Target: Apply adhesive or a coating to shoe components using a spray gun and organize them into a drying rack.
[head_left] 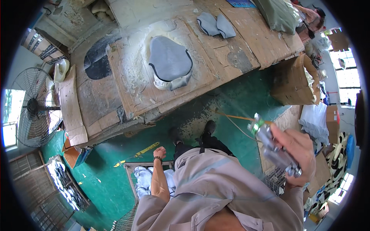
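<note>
My right hand [298,152] is wrapped round a metal spray gun [275,144], raised at the right above the floor, with a thin hose [239,126] by it. On the cardboard-covered table [127,104] lies a grey cushion-shaped piece [169,57] with black edging along its lower rim. A paler part shows below that rim, and whitish residue surrounds it. Down at my side, my left hand [160,152] has loosely curled fingers and nothing visible in it. It is nearest to a crate [129,173] of grey pieces.
Two grey fabric pieces [216,26] lie farther back on the table. A large cardboard box [289,86] stands at its right end. A caged fan [34,107] is at the left, and a rack of parts [67,183] stands below it. Another person [311,21] is at the far right.
</note>
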The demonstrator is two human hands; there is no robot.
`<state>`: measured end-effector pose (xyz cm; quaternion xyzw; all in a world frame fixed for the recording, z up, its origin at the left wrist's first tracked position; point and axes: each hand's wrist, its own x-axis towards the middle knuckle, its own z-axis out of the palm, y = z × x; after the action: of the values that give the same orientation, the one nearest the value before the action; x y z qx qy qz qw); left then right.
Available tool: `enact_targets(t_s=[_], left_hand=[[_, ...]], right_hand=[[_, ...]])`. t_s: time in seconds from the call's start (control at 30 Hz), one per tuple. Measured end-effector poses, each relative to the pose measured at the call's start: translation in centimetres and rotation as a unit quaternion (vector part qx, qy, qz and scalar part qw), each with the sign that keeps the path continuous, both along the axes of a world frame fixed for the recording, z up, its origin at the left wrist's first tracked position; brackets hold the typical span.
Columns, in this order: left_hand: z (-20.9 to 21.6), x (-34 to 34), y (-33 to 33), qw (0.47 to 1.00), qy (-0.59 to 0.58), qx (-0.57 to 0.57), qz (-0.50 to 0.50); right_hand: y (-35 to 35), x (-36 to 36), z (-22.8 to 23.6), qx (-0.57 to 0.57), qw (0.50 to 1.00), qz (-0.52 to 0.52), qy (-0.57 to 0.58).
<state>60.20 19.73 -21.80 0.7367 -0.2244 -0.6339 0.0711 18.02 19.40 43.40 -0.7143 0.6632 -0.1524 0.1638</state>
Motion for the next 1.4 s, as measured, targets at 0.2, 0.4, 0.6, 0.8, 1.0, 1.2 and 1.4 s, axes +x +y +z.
enact_targets(t_s=[0.2,0.4,0.6,0.8,1.0,1.2,1.4], left_hand=[[-1.6,3.3,1.9,0.997,0.006,0.074,-0.003],[-2.3,5.1,0.4,0.998,0.017,0.055,0.007],[-2.7,4.3,-1.5,0.998,0.044,0.024,0.047],[-3.8,4.0,0.1,0.995,0.078,0.013,0.067],[-5.5,5.4,3.7,0.994,0.055,0.074,0.064],[-6.4,7.2,6.0,0.987,0.079,0.09,0.105],[-6.0,7.6,6.0,0.986,0.077,0.088,0.119]], right_hand=[[-0.5,5.8,0.2,-0.074,0.989,-0.122,0.026],[-1.0,8.2,0.4,-0.101,0.992,-0.046,0.059],[-2.1,11.6,1.3,-0.084,0.994,-0.021,0.065],[-2.4,14.8,2.4,-0.038,0.999,0.005,0.028],[-2.4,18.2,2.9,-0.036,0.993,0.088,0.066],[-1.3,21.3,3.0,-0.002,0.982,0.121,0.142],[0.6,22.5,3.1,0.037,0.975,0.123,0.183]])
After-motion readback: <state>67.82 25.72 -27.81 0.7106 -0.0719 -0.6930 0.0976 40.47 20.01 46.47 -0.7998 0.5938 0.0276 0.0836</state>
